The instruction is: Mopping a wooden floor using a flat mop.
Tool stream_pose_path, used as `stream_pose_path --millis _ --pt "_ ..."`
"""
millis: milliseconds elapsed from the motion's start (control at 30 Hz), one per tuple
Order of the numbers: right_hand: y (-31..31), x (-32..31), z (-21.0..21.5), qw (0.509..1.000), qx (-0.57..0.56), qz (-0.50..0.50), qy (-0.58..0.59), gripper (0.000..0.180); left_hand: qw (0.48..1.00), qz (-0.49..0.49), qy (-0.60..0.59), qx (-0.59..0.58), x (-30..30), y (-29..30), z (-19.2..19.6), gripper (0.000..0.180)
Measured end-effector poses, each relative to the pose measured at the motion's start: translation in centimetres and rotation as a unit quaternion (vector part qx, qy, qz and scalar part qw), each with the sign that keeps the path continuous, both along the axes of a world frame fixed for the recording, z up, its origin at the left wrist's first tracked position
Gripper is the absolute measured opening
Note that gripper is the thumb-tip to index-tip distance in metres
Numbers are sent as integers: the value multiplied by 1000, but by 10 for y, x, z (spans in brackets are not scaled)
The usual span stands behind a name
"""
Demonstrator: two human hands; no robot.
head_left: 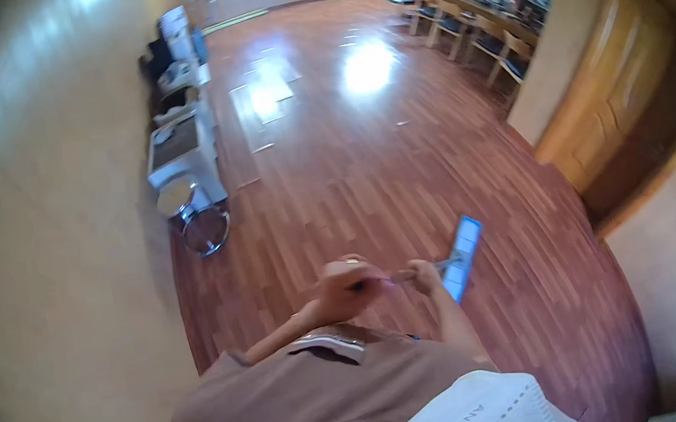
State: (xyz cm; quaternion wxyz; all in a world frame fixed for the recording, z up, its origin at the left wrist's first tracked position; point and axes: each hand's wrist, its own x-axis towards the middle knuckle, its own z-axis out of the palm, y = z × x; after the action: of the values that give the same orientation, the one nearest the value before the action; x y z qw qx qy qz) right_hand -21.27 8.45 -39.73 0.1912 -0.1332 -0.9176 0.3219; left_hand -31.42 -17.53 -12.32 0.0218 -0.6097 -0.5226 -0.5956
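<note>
A flat mop with a long blue head (463, 246) rests on the wood-look floor, ahead and to the right of me. Its thin handle (448, 263) rises from the head back toward my body. My right hand (424, 275) is closed round the lower visible part of the handle. Higher up and closer to my chest, my left hand (349, 288) is wrapped round the upper end, its fingers partly hidden by the back of the hand.
A long wall runs on the left, with a round stool (177, 198) and a white cabinet (209, 165) against it. On the right are a wooden door (620, 81) and several chairs (511, 54) along a counter. Pale strips (244, 120) lie on the floor farther off.
</note>
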Motion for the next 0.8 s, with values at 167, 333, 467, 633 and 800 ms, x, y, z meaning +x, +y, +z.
stream_pose_path --millis 167,333,467,633,800 --pt "12 123 -99 978 -119 -172 -14 21 967 -241 43 -71 44 31 -30 7" --pt "-7 204 -53 961 -7 -273 -37 29 922 -367 85 -87 76 67 -35 9" --pt "5 210 -4 707 -559 -371 223 24 898 -411 66 -144 90 105 -10 12" --pt "1 273 -39 796 -384 -438 166 37 842 -508 70 -164 111 140 -14 12" --pt "-66 344 16 865 -12 -500 -24 38 747 -633 74 -187 161 157 -19 10"
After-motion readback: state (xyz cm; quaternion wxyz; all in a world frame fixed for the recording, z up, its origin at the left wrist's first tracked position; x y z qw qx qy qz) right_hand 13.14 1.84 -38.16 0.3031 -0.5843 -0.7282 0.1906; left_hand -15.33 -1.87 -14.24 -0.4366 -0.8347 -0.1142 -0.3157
